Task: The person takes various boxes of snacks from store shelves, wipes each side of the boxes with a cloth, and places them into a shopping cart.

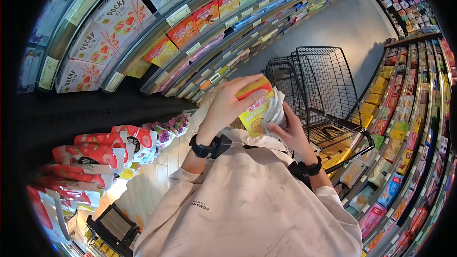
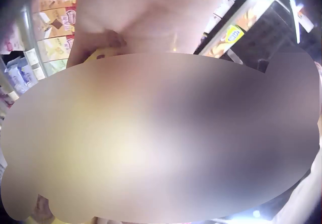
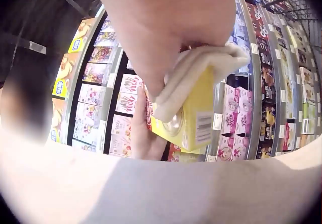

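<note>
While a black wire shopping cart [image 1: 307, 96] stood ahead, the left hand [image 1: 227, 107] had thumb and fingers clamped round a yellow-and-red cardboard box [image 1: 253, 118], just left of the cart. The right hand [image 1: 294, 135], nearer the cart, gripped a folded white cloth [image 1: 274, 109] against the box's side. White-and-red Pocky boxes [image 1: 114, 24] sat shelved well left of the cart; red-and-white strawberry-printed bags [image 1: 93, 156], lower left of it.
</note>
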